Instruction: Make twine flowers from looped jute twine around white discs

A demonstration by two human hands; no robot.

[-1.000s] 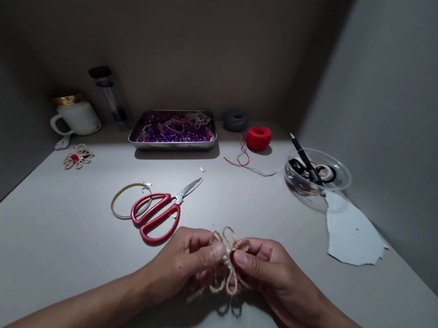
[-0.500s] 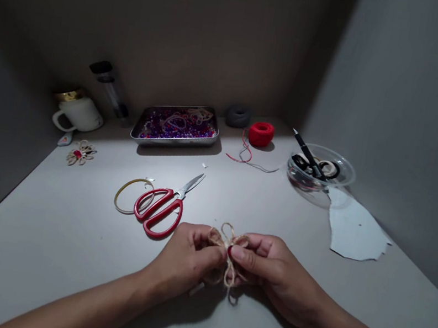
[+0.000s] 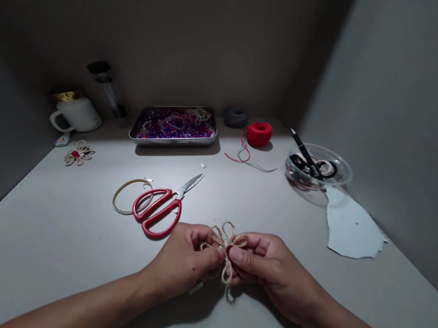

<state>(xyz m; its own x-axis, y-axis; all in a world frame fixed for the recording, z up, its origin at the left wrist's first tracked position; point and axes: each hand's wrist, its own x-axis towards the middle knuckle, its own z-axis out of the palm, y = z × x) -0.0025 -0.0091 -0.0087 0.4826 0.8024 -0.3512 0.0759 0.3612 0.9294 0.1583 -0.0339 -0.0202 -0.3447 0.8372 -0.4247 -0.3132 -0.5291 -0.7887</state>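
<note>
Both my hands meet low over the grey table (image 3: 43,235), pinching a small flower of looped jute twine (image 3: 226,239). My left hand (image 3: 181,261) grips its left side with thumb and fingers closed. My right hand (image 3: 264,269) pinches the centre, where a bit of red shows under the thumb. Twine loops stick up above the fingers and hang below them. Red-handled scissors (image 3: 159,209) lie just left of my left hand, over a yellowish ring (image 3: 120,199).
At the back stand a metal tray of purple beads (image 3: 175,125), a red thread spool (image 3: 259,134), a grey spool (image 3: 236,116), a white mug (image 3: 74,114) and a clear tube. A glass dish (image 3: 319,169) with a pen and a paper scrap (image 3: 353,228) sit right. A finished twine flower (image 3: 77,153) lies left.
My hands have closed in slightly on the twine flower and its lower loops hang shorter. The view has shifted a little; nothing else on the table moved.
</note>
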